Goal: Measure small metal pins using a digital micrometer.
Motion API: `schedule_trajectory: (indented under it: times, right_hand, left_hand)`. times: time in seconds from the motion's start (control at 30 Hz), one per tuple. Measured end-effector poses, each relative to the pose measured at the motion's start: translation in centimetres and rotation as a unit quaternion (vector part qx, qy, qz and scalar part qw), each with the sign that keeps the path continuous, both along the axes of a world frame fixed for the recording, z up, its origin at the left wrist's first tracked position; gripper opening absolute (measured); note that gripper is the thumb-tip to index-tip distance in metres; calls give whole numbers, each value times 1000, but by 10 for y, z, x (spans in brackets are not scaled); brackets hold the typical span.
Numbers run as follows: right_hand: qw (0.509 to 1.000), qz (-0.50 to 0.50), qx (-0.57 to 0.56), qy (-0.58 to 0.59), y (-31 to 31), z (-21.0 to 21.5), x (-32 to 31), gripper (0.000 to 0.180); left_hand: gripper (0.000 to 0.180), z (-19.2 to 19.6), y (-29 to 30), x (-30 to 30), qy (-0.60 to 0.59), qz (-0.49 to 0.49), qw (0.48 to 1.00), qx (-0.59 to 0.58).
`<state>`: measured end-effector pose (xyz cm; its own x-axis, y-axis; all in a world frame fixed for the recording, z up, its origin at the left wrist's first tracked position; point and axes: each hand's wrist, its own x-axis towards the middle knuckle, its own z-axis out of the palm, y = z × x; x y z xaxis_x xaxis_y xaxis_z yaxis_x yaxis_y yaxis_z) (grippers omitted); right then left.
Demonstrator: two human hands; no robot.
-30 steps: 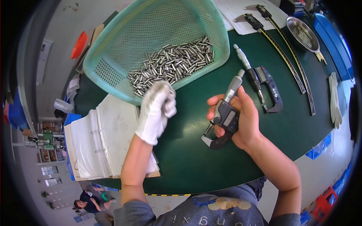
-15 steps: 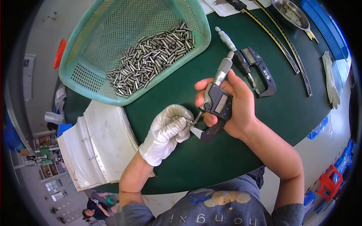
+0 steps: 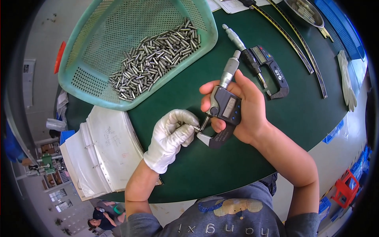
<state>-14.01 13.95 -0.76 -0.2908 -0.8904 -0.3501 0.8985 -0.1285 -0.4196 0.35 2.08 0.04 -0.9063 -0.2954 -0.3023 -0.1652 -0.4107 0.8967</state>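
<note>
My gloved left hand (image 3: 171,136) pinches one small steel pin (image 3: 196,128) at the fingertips, feeding it into the gap of the digital micrometer (image 3: 222,110). My bare right hand (image 3: 242,108) is wrapped around that micrometer's frame, thumb across its front. Judged good practice: seat the pin square between the measuring faces, close gently, keep the display turned toward me. Left of the gloved hand lies one open ring binder (image 3: 100,152). Beyond, on the green table (image 3: 304,114), rests a second micrometer (image 3: 258,63), making two in all. One teal mesh basket (image 3: 90,47) holds a heap of pins (image 3: 154,61), too many to count.
</note>
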Motion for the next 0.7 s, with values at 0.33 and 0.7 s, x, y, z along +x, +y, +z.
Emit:
schedule_trajectory:
  times: [0.33,0.7]
  right_hand:
    - [1000,-12,9,10,-1,0,2,59]
    - [997,-20,24,66,-1,3,2,58]
  left_hand:
    - [13,-1,1,2,3,9,1000,-1]
    - [23,5,1,-1,-21,-13,998,59]
